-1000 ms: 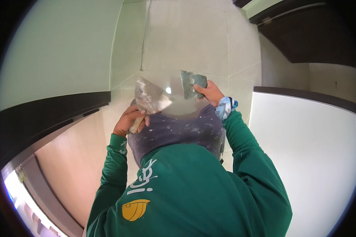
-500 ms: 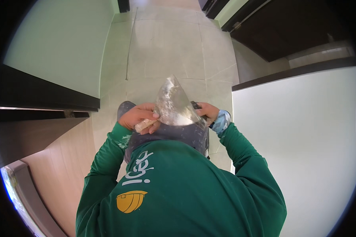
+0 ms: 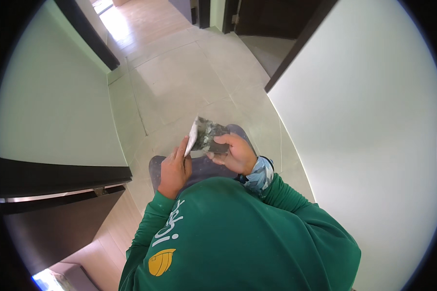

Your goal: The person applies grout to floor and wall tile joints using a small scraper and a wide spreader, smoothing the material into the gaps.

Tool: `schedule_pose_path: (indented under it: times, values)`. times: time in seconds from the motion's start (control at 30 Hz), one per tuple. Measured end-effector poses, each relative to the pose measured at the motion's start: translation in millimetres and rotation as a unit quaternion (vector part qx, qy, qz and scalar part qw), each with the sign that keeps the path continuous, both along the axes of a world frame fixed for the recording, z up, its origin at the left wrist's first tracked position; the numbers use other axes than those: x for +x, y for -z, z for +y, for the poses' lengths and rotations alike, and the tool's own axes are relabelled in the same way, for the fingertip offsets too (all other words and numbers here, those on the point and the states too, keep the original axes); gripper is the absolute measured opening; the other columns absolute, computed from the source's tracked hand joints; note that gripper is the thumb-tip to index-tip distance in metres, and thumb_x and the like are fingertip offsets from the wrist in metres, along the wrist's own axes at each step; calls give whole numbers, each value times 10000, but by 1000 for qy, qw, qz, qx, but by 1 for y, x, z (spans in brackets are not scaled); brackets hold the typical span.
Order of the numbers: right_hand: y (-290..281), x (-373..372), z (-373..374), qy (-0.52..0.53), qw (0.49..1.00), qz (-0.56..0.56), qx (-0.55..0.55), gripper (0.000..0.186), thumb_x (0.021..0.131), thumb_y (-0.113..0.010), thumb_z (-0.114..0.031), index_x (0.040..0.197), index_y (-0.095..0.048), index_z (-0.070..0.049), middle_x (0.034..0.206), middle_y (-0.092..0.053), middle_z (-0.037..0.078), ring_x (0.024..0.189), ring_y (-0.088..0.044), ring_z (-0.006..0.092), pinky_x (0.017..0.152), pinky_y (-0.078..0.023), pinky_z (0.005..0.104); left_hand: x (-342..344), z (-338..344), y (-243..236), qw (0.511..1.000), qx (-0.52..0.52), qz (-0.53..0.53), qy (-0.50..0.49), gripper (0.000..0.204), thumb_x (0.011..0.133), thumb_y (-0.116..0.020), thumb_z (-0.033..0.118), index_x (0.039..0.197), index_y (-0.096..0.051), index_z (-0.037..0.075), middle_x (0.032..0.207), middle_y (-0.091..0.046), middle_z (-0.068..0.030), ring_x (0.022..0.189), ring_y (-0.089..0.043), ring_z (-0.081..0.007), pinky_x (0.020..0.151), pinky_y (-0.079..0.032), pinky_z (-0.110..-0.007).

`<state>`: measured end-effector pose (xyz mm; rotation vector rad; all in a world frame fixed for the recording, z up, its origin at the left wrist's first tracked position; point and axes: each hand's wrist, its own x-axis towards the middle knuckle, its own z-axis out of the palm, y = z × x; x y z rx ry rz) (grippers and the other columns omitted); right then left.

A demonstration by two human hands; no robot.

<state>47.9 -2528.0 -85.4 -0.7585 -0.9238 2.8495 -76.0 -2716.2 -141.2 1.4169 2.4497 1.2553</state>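
Note:
A flat, dark-grey plate (image 3: pixel 206 136) smeared with whitish patches is held in front of my body, above my lap. My right hand (image 3: pixel 239 154) grips its right side, thumb on top and fingers curled underneath. Along the plate's left edge runs a pale white strip (image 3: pixel 193 137). My left hand (image 3: pixel 174 169) has this strip's lower end between its thumb and fingers, with the fingertips along its side. Whether the strip is separate from the plate or stuck to it I cannot tell. My right wrist wears a blue and white camouflage-patterned band (image 3: pixel 262 173).
Grey knees (image 3: pixel 194 167) lie under my hands, over a pale tiled floor (image 3: pixel 170 82). A white panel (image 3: pixel 364 131) rises close on the right. At left stand a pale wall (image 3: pixel 58 106) and a dark door edge (image 3: pixel 63 180). A dark doorway (image 3: pixel 277 19) lies ahead.
The plate has turned from a tall pointed shape to a lower, squarer one. My right hand has moved left onto its face, and my left fingers have come up beside its edge. The view has swung round.

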Motion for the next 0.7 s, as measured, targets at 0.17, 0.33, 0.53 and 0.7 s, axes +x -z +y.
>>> schedule_pose_path:
  times: [0.17,0.33,0.53,0.7]
  values:
    - [-13,34,11,16,998,51,38,218,1018,-530,-112,1148,-637,26,947,-723,165,711,-668,234,595,-508,338,-4,-32,33,995,-91,-17,43,408,955,-619,118,1347,-564,14,830,-666,-199,625,-642,-356,572,-505,-419]
    - [2,53,43,-43,863,39,502,402,990,-531,1,1390,-563,-24,1091,-713,155,847,-712,236,724,-558,318,3,-35,-9,737,1,-664,128,289,1045,-516,204,1240,-553,-7,735,-652,-171,429,-548,-212,405,-439,-304]
    - [-15,65,37,-135,627,104,760,753,844,-504,68,1531,-478,-242,1177,-651,192,994,-657,419,911,-549,436,43,-25,-43,645,101,-732,196,347,1039,-522,212,1269,-549,-47,713,-625,-149,412,-502,-148,393,-398,-263]
    - [18,93,92,-164,621,66,764,679,905,-492,26,1540,-468,-213,1220,-651,186,987,-665,362,891,-557,407,67,-23,-41,697,131,-677,198,305,1046,-495,201,1235,-530,-36,707,-613,-169,389,-487,-155,356,-392,-265]
